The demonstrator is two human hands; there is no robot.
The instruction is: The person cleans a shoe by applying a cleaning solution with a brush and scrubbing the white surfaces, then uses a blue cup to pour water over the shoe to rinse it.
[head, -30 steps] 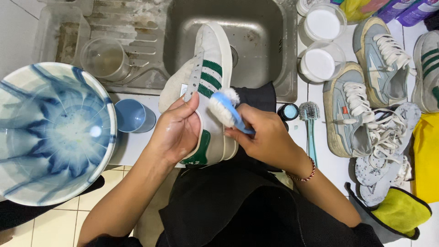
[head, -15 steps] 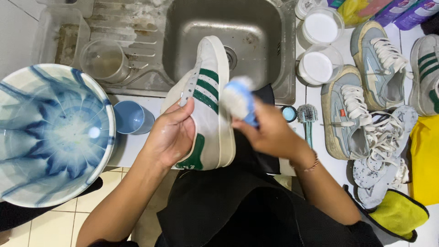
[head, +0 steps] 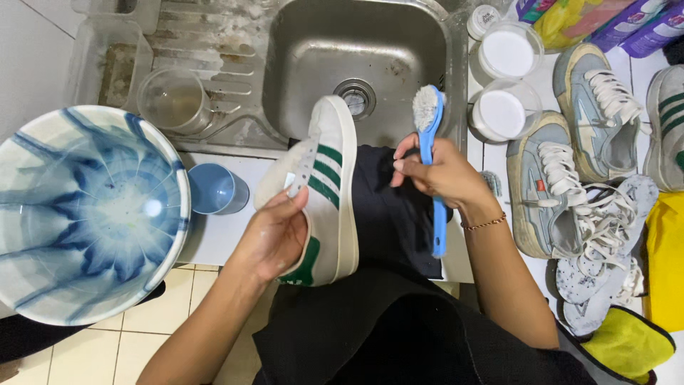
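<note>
My left hand [head: 274, 232] grips a white sneaker with green stripes [head: 329, 178] by its side, toe pointing toward the steel sink [head: 313, 50]. My right hand [head: 445, 175] holds a blue-handled scrub brush [head: 429, 135] upright, its soapy white bristles lifted clear of the sneaker, just to its right. A dark cloth [head: 388, 214] lies under the sneaker and the brush hand.
A large blue-and-white basin [head: 78, 214] stands at left, a small blue cup [head: 214, 189] beside it. A clear cup [head: 171, 100] sits on the drainboard. Two white tubs [head: 502, 78], several grey sneakers [head: 570, 164], loose insoles and yellow cloths [head: 666, 260] fill the right.
My right hand has lifted the brush off the sneaker and moved it right and away, toward the sink. The sneaker has tilted slightly in my left hand.
</note>
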